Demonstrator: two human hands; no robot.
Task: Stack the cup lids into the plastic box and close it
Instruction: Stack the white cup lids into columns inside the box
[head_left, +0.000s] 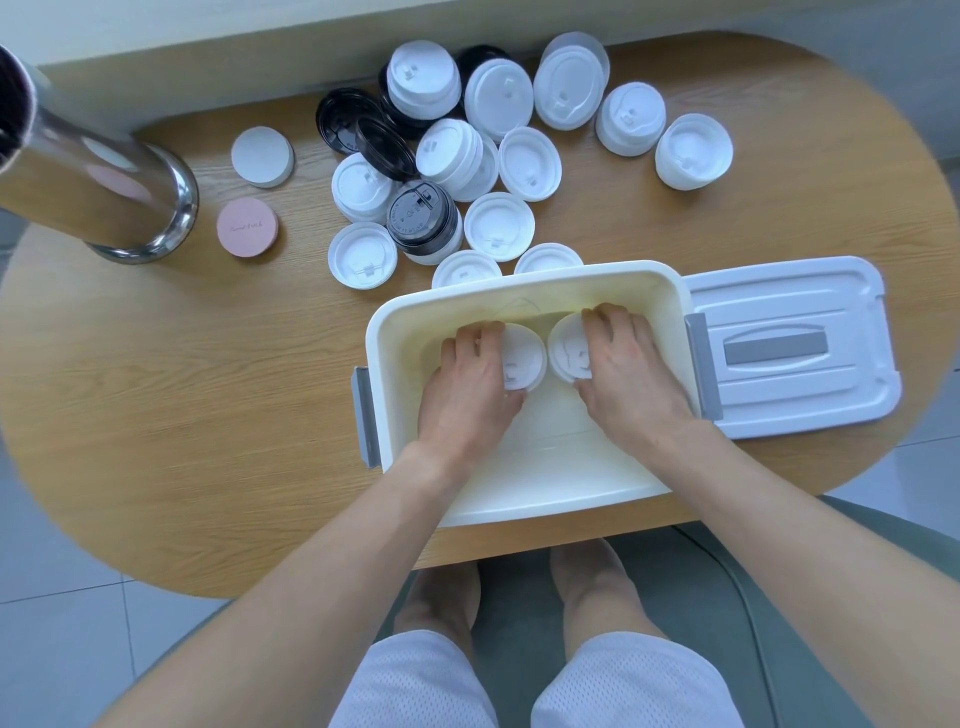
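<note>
I see an oval wood-grain table (156, 415) over grey floor tiles (47, 649), with a steel cylinder (104, 197) and two round coasters, pink (247, 227) and white (261, 155), at its left. Both hands are down in the open plastic box (519, 493): my left hand (467, 384) and right hand (628, 374) each curl round a white lid stack (524, 358). Loose cup lids (498, 156) lie behind it, box lid (795, 348) just right.

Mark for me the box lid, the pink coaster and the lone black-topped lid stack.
box lid (789, 347): head view, on its grey handle recess.
pink coaster (247, 227): head view, middle of its top face.
black-topped lid stack (415, 212): head view, on the black top lid.
</note>
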